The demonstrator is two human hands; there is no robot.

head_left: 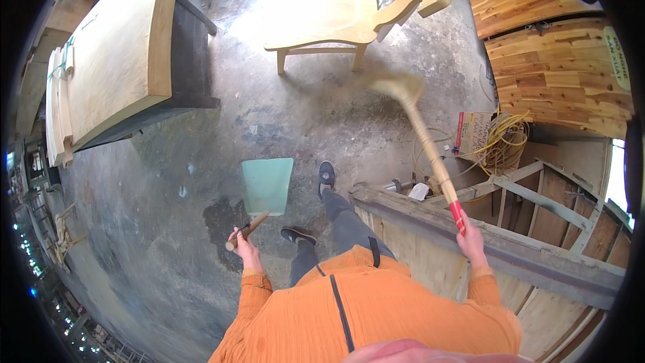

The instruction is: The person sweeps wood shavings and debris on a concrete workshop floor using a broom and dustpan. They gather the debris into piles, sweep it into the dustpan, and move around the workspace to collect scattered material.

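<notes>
Well, nearest the person's orange ribbed sleeves, both hands are occupied: the left hand [246, 250] is curled round the brown wooden handle [246, 231] of a pale green, flat-bladed dustpan [267, 181], and the right hand [472, 242] is wrapped round the red grip of a long, pale-shafted broom [424, 133]. The dustpan is out ahead of the feet, its wide lip facing away; I can't tell whether that lip touches the grey concrete floor [201, 168]. If it's tipped up, dirt could slip underneath. The dark shoes [326, 175] are close beside it, so a careless step might knock it askew.

To the right, the broom's shaft crosses above a long grey beam [416, 205], and a low swing could catch there. Just past that, the coiled yellow cable [507, 136] by the brown cardboard box [474, 132] might snag the bristles if they strayed over.

Farther out, the broom's blurred straw-coloured head [401, 86] is well apart from the dustpan, near the legs of a pale wooden chair [322, 3]. Too brisk a stroke could bump a leg or scatter dust wide.
</notes>
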